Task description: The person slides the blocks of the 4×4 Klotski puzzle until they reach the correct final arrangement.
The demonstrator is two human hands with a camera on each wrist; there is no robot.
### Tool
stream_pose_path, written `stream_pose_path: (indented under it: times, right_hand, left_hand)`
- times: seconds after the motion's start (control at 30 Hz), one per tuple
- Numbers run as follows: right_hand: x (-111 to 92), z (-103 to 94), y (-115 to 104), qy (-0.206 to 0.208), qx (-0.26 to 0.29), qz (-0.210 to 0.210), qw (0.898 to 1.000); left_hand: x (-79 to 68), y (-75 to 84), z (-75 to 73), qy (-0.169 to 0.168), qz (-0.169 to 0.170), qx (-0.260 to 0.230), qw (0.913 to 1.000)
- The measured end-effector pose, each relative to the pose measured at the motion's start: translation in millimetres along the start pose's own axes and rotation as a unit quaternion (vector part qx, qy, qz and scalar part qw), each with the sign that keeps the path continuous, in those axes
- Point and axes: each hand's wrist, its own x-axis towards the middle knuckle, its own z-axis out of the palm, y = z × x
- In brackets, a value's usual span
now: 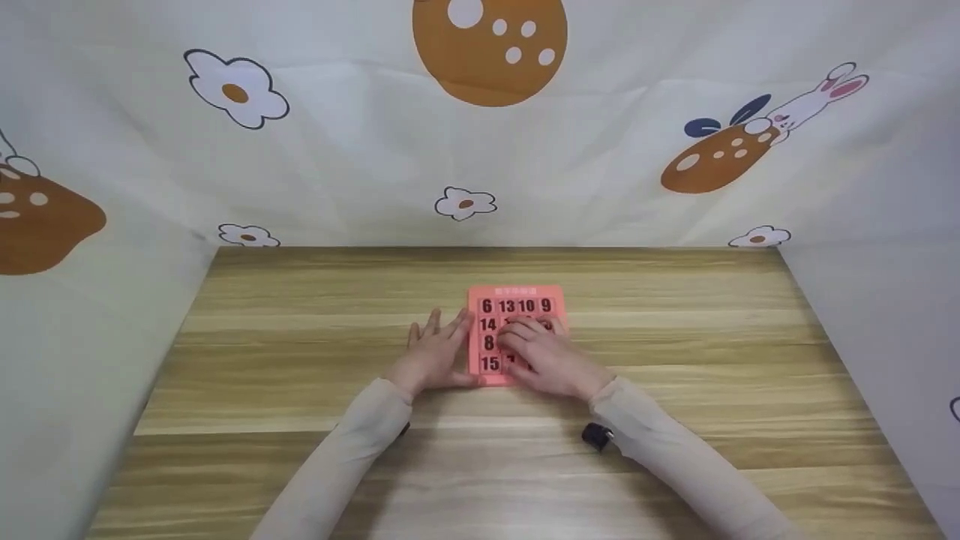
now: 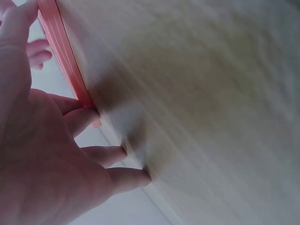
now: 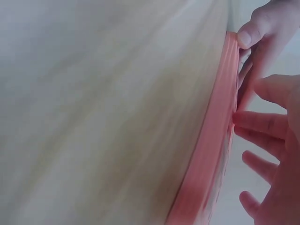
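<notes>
A pink number slide puzzle (image 1: 476, 337) lies flat on the wooden table, its tiles printed with black numbers. The top row reads 6, 13, 10, 9; down the left column are 6, 14, 8, 15. My left hand (image 1: 435, 357) is at the puzzle's left side, its thumb at the near left corner and its spread fingers along the edge. In the left wrist view two fingertips (image 2: 146, 178) rest on the table beside the frame. My right hand (image 1: 551, 358) is over the tiles, a fingertip touching them, and hides most of the lower right ones.
The wooden table (image 1: 300, 300) has a patterned cloth (image 1: 352, 150) behind it and at both sides. A small black device (image 1: 596, 436) hangs at the right wrist. Pale sleeves (image 1: 675, 450) cover both forearms.
</notes>
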Motion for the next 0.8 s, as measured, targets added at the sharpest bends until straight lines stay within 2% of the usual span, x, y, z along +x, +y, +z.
stream_pose_path:
  times: [0.23,0.5,0.8]
  right_hand:
    - [-2.9,0.3,-3.7,-0.066,-0.006,-0.024,0.998]
    - [-16.8,-10.8,9.7,-0.029,-0.004,-0.013,0.999]
    - [6.5,-4.9,5.7,-0.052,0.006,0.003,0.999]
  left_hand:
    - [-0.6,-0.3,-0.2,-0.003,0.005,0.008,1.0]
    - [0.3,0.3,-1.2,-0.007,0.003,0.002,1.0]
    - [0.9,-0.4,-0.5,-0.005,0.004,0.013,0.9999]
